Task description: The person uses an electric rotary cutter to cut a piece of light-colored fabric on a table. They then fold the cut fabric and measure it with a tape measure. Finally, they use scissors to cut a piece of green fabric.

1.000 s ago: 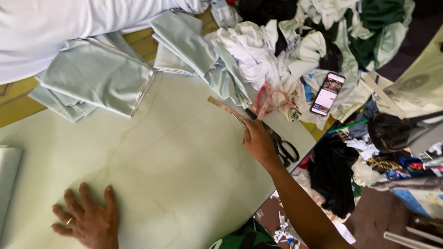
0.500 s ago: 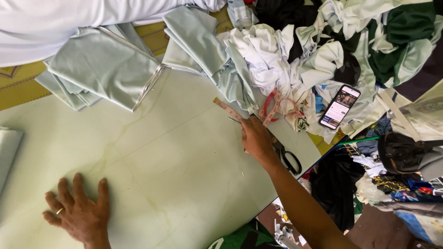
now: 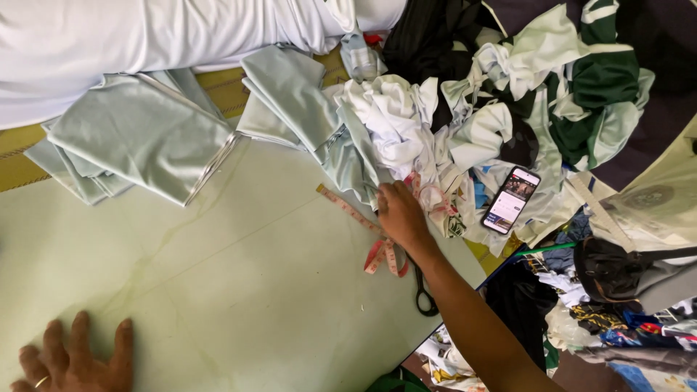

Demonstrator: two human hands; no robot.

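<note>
Since a moment ago our right hand (image 3: 401, 214) has travelled from the open middle of the pale green fabric-covered surface (image 3: 239, 290) toward the heap of crumpled white and green cloth pieces (image 3: 435, 138) at its far edge; the left hand (image 3: 72, 359) has slid lower and now only partly shows at the bottom of the view; we judge that the reach has shifted from the flat sheet to the things lying at the pile's foot.

Our right grip is loosely curled, fingers bent down onto the pink flexible measuring tape (image 3: 363, 225); whether they actually pinch it we cannot tell, as the back of the hand hides the fingertips; the tape runs out flat to the left of the hand and loops back under the wrist; the black-handled scissors (image 3: 423, 290) lie just beside the forearm, untouched.

Our left grip is wide, palm flat and fingers spread on the cloth, holding nothing; a black smartphone with a lit screen (image 3: 511, 199) rests on the pile, apart from both hands.
</note>
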